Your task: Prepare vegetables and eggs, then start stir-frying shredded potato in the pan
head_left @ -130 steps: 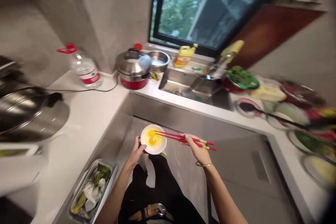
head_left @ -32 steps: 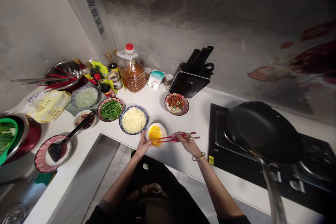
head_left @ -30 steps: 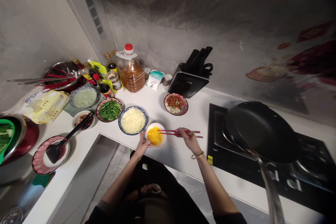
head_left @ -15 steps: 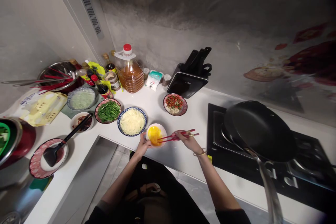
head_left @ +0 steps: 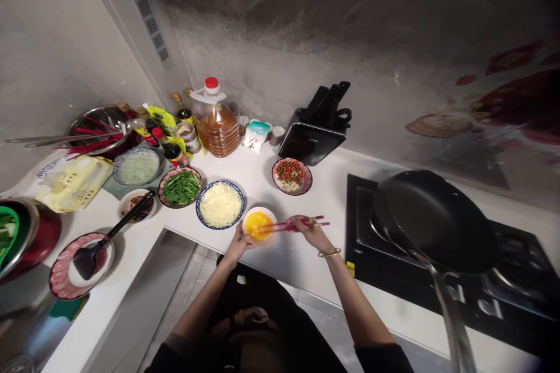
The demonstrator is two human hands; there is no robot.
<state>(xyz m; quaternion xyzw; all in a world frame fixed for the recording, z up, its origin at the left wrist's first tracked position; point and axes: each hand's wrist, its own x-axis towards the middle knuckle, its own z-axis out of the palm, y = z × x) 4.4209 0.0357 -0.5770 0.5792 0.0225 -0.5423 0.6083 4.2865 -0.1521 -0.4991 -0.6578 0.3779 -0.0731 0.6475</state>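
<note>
Left hand (head_left: 237, 243) has its fingers gripping the egg bowl (head_left: 272, 236), right hand (head_left: 306, 229) has its fingers pinching red chopsticks (head_left: 284, 225) over it, and that bowl's at nine o'clock from the frying pan (head_left: 437, 221).

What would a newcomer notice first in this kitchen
Probably the big black pan on the stove at the right. Then the bright yellow egg in the small white bowl near the middle, which the left hand holds while the right hand holds red chopsticks over it.

Blk slvs (head_left: 381, 356), blk trousers (head_left: 301, 329), brn belt (head_left: 238, 320), gold bangle (head_left: 329, 254) on R wrist.
</note>
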